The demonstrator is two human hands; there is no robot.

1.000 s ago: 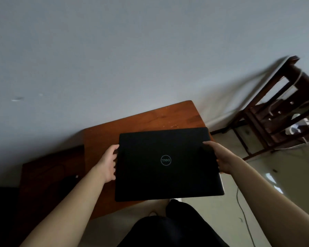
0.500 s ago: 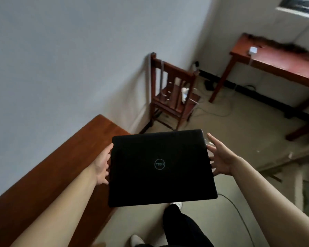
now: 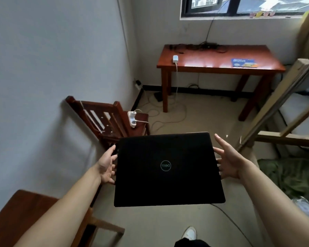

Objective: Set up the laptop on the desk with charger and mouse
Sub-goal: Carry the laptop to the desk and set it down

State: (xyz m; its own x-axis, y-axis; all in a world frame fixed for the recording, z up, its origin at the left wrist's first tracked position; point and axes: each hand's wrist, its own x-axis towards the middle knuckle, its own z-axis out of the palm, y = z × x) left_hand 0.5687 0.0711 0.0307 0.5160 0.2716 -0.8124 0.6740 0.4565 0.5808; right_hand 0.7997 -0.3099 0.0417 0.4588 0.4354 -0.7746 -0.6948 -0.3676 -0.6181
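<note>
A closed black laptop [image 3: 168, 169] with a round logo on its lid is held flat in the air in front of me. My left hand [image 3: 106, 166] presses its left edge and my right hand [image 3: 227, 161] presses its right edge, fingers spread. A reddish wooden desk [image 3: 219, 65] stands under the window across the room. On that desk lies a white charger block [image 3: 175, 59] whose white cable hangs to the floor. No mouse is visible.
A wooden chair [image 3: 112, 122] by the left wall carries a white power strip [image 3: 132, 118]. Cables loop over the floor [image 3: 169, 113] near the desk. A blue booklet [image 3: 243, 62] lies on the desk. A bunk frame [image 3: 282, 111] stands at right; another brown table [image 3: 20, 209] at lower left.
The view has swung away from the near brown table toward the room and the far desk. The laptop has stayed between both hands, whose fingers have spread wider.
</note>
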